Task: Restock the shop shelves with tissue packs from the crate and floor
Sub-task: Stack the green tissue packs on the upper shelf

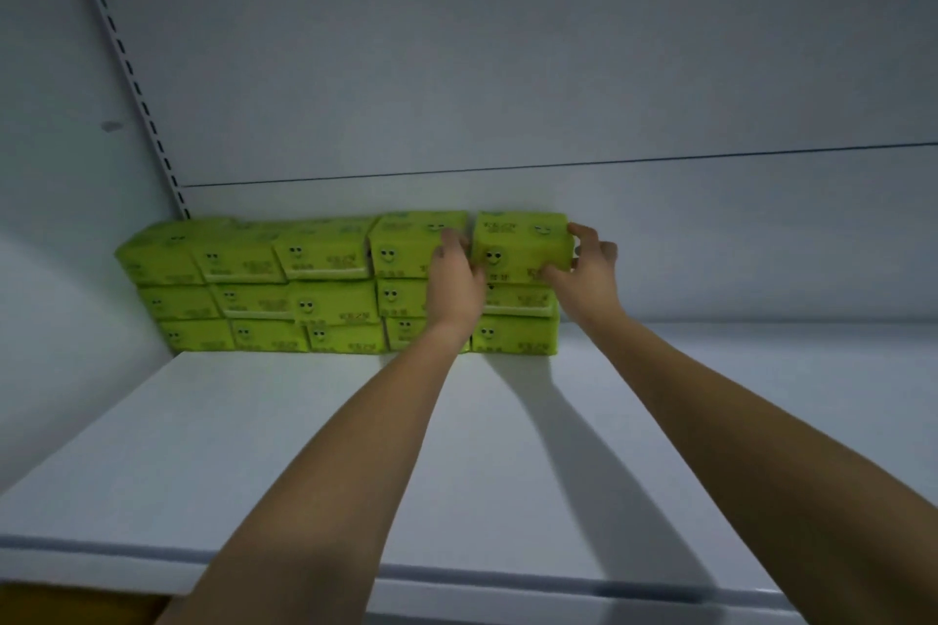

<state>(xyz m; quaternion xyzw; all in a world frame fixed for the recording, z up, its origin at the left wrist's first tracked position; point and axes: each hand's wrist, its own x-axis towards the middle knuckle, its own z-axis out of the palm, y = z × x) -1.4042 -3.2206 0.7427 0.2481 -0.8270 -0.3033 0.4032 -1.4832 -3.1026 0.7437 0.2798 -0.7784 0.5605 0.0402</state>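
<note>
Several lime-green tissue packs [325, 284] with small face prints are stacked three high along the back of a white shelf [284, 452]. The top right pack [517, 244] sits on the rightmost column. My left hand [454, 287] presses its left side, fingers in the gap beside the neighbouring pack. My right hand [589, 269] grips its right end, thumb under the front and fingers over the far corner. Both forearms reach in from the shelf's front edge.
The white back panel [507, 91] rises behind the stack, with a slotted upright [137, 96] at the left corner. Bare shelf lies to the right of the stack and in front of it. A bit of brown floor shows at the bottom left.
</note>
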